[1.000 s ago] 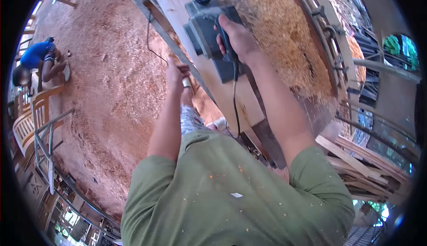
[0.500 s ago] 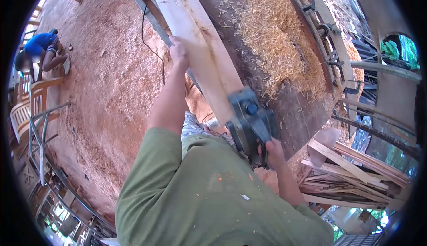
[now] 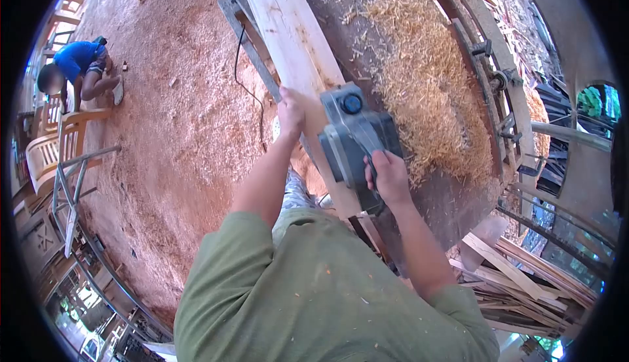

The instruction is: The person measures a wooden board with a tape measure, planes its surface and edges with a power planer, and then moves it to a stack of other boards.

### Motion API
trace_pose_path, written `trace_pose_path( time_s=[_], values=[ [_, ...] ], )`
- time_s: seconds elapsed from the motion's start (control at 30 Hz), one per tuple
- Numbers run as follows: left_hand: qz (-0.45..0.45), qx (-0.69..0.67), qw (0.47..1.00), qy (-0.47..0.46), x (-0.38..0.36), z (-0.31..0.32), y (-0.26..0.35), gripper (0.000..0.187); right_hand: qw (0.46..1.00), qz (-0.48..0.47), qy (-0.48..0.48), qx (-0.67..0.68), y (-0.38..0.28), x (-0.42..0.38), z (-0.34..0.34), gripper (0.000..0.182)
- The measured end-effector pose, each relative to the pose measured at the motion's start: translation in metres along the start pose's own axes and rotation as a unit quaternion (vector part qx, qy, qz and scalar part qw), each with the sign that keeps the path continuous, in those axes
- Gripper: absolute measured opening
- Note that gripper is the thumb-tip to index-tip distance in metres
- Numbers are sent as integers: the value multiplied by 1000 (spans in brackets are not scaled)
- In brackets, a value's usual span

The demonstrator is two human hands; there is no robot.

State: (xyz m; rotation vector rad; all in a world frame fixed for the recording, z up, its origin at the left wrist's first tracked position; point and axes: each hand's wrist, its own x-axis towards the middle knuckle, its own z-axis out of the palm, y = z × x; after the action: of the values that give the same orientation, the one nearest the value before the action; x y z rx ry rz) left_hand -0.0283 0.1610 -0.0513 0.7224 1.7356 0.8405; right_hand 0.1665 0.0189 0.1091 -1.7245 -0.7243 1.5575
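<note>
A long pale wooden plank point(image 3: 285, 31) lies on the workbench, running from the top of the view toward my body. My right hand point(image 3: 388, 175) is wrapped around the rear handle of a dark electric hand planer point(image 3: 350, 133). The planer sits on the near part of the plank and covers some of it. Just left of the planer, my left hand point(image 3: 290, 114) grips the plank's left edge, its fingers partly hidden.
Curled wood shavings point(image 3: 426, 67) are heaped on the bench right of the plank. A black cord point(image 3: 239, 67) hangs at its left. Clamps point(image 3: 501, 80) line the right side, above stacked wood strips point(image 3: 517, 264). A person in blue point(image 3: 78, 60) bends over wooden chairs point(image 3: 56, 152).
The planer and my right hand have moved forward along the plank, closer to my left hand. My left hand keeps its grip on the edge. The whole view has shifted slightly.
</note>
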Motion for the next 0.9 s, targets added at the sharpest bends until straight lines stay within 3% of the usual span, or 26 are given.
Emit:
trace_pose_path(
  time_s=[0.23,0.3,0.43,0.47,0.57,0.7,0.83,0.9],
  values=[
    [-2,6,1000,13,-11,0,13,81,999,-51,-2,-12,-90,127,71,48],
    [8,-6,999,31,6,5,-11,84,996,-87,-10,-2,-117,167,92,51],
    [-52,28,998,5,-6,2,0,85,992,-128,-19,-8,-181,257,136,54],
    [-31,26,999,14,6,6,-25,84,990,-139,-32,-17,-199,280,145,55],
    [-42,-3,999,17,-6,4,-2,82,986,-143,-81,-11,-227,332,159,56],
    [-61,-31,997,20,-12,4,7,76,983,-109,-148,7,-221,319,146,55],
    [-17,-121,992,23,-9,10,-3,78,990,-83,-110,8,-173,243,110,49],
    [-15,-68,997,-14,-2,3,-9,78,992,-69,-104,26,-139,198,85,48]
  ],
)
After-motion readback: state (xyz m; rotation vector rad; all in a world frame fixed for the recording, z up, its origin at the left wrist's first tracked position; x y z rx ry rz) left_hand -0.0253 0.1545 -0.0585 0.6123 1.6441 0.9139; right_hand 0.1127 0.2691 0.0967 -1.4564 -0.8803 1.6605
